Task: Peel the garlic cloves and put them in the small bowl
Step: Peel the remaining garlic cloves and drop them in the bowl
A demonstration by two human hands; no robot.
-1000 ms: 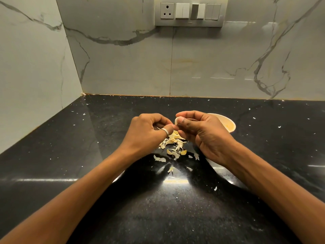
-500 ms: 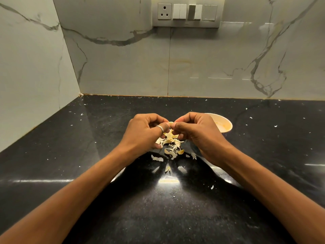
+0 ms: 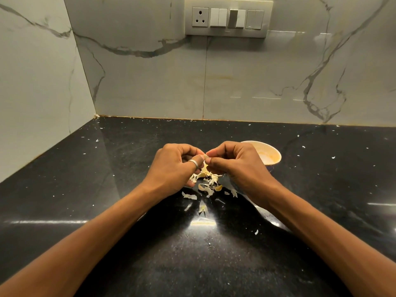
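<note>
Both hands meet over the middle of the black counter. My left hand [image 3: 172, 166], with a ring on its thumb, and my right hand [image 3: 237, 166] pinch one pale garlic clove [image 3: 206, 160] between their fingertips; most of the clove is hidden by the fingers. A strip of skin hangs from it. Below the hands lies a pile of garlic peels [image 3: 206, 185]. The small cream bowl [image 3: 273, 154] stands just right of and behind my right hand, partly hidden by it; I cannot see its contents clearly.
The black stone counter [image 3: 107, 189] is dotted with tiny white skin flakes. Marble walls close it off at the back and left, forming a corner. A switch and socket panel [image 3: 228, 17] sits high on the back wall.
The hands have drawn closer together on the clove and turned slightly; the clove, visible above the right fingers a second ago, is now mostly covered. The bowl has not moved.
</note>
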